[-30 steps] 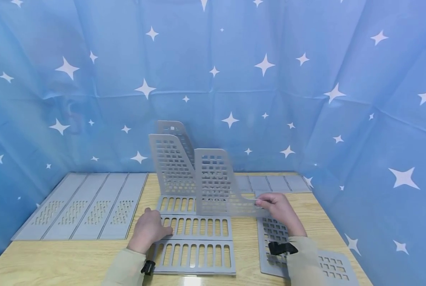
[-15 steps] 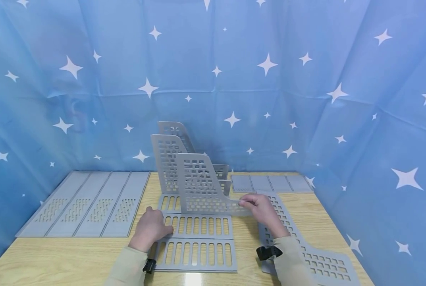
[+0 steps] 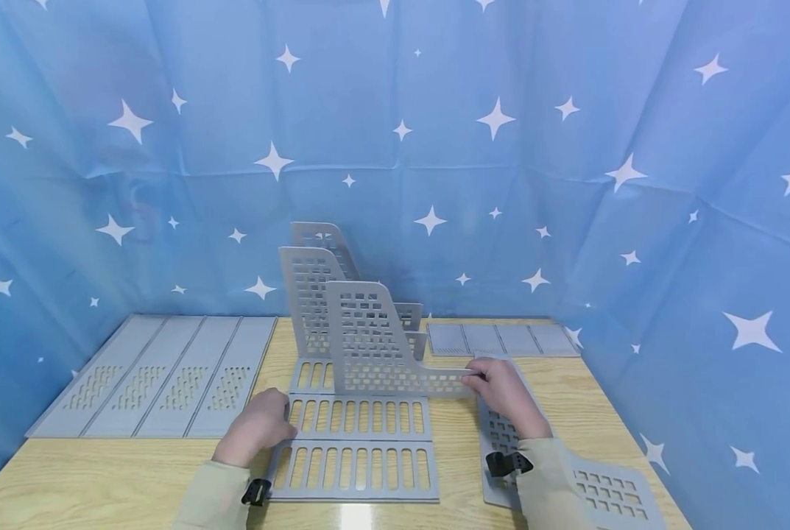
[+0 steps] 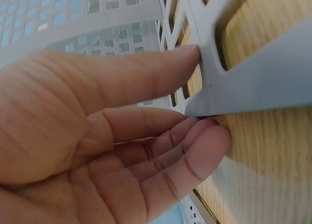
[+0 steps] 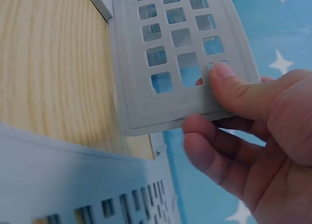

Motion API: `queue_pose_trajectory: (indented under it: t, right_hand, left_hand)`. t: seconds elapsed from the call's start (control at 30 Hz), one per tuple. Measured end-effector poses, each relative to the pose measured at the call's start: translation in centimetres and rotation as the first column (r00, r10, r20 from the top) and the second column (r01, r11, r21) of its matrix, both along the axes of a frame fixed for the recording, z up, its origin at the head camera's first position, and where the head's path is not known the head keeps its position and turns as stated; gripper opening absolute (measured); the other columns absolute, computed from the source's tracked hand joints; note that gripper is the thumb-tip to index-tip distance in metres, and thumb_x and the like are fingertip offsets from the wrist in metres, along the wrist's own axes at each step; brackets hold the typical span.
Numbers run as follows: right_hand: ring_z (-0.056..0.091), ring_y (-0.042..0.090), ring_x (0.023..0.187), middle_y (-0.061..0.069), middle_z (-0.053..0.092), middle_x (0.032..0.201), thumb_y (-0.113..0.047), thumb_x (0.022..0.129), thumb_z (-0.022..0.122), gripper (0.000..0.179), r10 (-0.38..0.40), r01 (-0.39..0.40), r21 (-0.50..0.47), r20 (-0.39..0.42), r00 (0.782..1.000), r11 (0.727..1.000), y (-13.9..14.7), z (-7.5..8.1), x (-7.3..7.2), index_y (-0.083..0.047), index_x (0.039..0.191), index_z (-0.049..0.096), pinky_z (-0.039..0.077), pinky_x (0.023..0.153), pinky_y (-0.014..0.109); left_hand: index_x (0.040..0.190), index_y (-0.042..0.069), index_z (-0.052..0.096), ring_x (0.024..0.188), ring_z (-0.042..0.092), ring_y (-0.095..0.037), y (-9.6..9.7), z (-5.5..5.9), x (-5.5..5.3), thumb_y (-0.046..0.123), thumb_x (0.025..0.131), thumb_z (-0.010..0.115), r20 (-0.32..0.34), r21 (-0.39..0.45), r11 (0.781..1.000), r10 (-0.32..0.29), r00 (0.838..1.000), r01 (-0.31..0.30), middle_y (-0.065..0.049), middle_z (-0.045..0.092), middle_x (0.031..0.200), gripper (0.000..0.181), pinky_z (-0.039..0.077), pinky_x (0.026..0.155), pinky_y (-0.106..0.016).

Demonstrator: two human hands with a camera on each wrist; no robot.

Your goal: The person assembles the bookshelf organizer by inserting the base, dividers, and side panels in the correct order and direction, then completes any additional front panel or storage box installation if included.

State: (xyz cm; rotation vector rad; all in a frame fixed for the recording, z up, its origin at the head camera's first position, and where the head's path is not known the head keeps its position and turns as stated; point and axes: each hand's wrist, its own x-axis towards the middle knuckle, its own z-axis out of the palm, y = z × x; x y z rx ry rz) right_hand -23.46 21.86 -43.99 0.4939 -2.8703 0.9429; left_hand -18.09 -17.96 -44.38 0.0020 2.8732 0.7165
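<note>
A grey side panel (image 3: 375,338) with rows of small holes stands upright, tall at the left and low at the right. My right hand (image 3: 506,394) pinches its low right end, thumb on the near face, as the right wrist view shows. Its lower edge meets the flat grey slotted base panel (image 3: 353,440), which lies in joined sections. At that base's left edge is my left hand (image 3: 255,428); in the left wrist view the thumb (image 4: 178,70) touches its top and the fingers curl at its edge. Behind, two similar side panels (image 3: 307,302) stand upright on the base.
Four-section flat grey panel (image 3: 199,353) lies at the left of the wooden table (image 3: 103,478). A smaller sectioned strip (image 3: 503,339) lies at the back right. Under my right forearm lies another perforated side panel (image 3: 609,486). A blue star-patterned curtain (image 3: 395,147) encloses the back.
The held side panel moved left over the base, then stayed put. My right hand went left with it, then slid right along its end. My left hand shifted slightly left along the base.
</note>
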Motion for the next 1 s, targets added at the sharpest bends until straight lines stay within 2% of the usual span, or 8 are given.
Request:
queue_pose_trajectory:
  t: [0.17,0.37,0.43,0.53,0.7,0.87,1.0]
  right_hand:
    - [0.025,0.007,0.051,-0.007,0.031,0.059,-0.009,0.099,0.068,0.043,0.019,-0.02,-0.061,-0.016,1.0,0.998,0.0,-0.7,-0.4,-0.015,0.065,0.043,0.032,0.054,0.026]
    - [0.024,0.006,0.051,-0.007,0.031,0.059,-0.007,0.098,0.069,0.045,0.076,-0.079,-0.133,-0.032,0.997,0.988,-1.6,-1.3,-0.5,-0.014,0.063,0.042,0.032,0.056,0.027]
    - [0.023,0.005,0.052,-0.008,0.029,0.06,-0.01,0.099,0.068,0.045,0.119,-0.122,-0.147,-0.032,0.992,0.982,-2.8,-1.5,-0.5,-0.014,0.064,0.04,0.033,0.057,0.027]
    - [0.021,0.004,0.054,-0.009,0.025,0.062,-0.013,0.099,0.069,0.048,0.136,-0.144,-0.155,-0.062,0.989,0.977,-4.4,-1.9,-0.4,-0.016,0.065,0.035,0.031,0.059,0.026]
    - [0.018,0.003,0.054,-0.009,0.021,0.062,-0.01,0.095,0.072,0.052,0.091,-0.111,-0.151,-0.133,0.987,0.982,-5.5,-2.3,-0.3,-0.017,0.065,0.031,0.027,0.059,0.025]
    - [0.018,0.004,0.054,-0.008,0.02,0.061,-0.011,0.096,0.071,0.052,0.116,-0.131,-0.156,-0.101,0.988,0.979,-6.0,-2.2,-0.4,-0.019,0.065,0.029,0.027,0.06,0.026]
    - [0.018,0.005,0.054,-0.007,0.019,0.062,-0.009,0.097,0.07,0.054,0.126,-0.136,-0.154,-0.073,0.989,0.979,-6.6,-2.2,-0.6,-0.02,0.066,0.027,0.026,0.06,0.026]
  left_hand:
    - [0.096,-0.01,0.067,0.068,0.054,-0.023,-0.1,0.0,0.1,0.008,0.077,0.086,0.005,-0.023,1.0,-0.01,1.0,0.011,-0.012,0.06,0.085,0.033,0.049,0.058,-0.034]
    - [0.091,-0.009,0.067,0.071,0.054,-0.024,-0.1,0.0,0.0,0.018,0.066,0.097,0.0,-0.062,0.998,-0.034,0.999,0.034,-0.013,0.06,0.091,0.047,0.053,0.063,-0.038]
    - [0.093,-0.009,0.069,0.074,0.057,-0.025,0.0,0.0,0.0,0.02,0.064,0.099,-0.008,-0.072,0.996,-0.049,0.999,0.049,-0.015,0.062,0.096,0.051,0.056,0.068,-0.042]
    - [0.098,-0.011,0.069,0.079,0.06,-0.027,0.1,-0.1,-0.1,0.022,0.063,0.099,-0.016,-0.075,0.995,-0.071,0.997,0.07,-0.018,0.064,0.101,0.057,0.057,0.075,-0.047]
    - [0.107,-0.014,0.068,0.088,0.064,-0.033,0.0,-0.1,-0.2,0.023,0.061,0.101,-0.014,-0.083,0.994,-0.08,0.997,0.078,-0.023,0.064,0.111,0.068,0.057,0.083,-0.051]
    - [0.119,-0.015,0.066,0.104,0.065,-0.042,-0.2,-0.1,-0.4,0.022,0.058,0.103,-0.01,-0.069,0.994,-0.087,0.996,0.086,-0.03,0.062,0.125,0.081,0.056,0.091,-0.054]
    - [0.126,-0.012,0.065,0.108,0.064,-0.041,-0.3,-0.3,-0.5,0.021,0.056,0.103,-0.017,-0.046,0.996,-0.076,0.997,0.075,-0.027,0.062,0.127,0.086,0.055,0.093,-0.054]
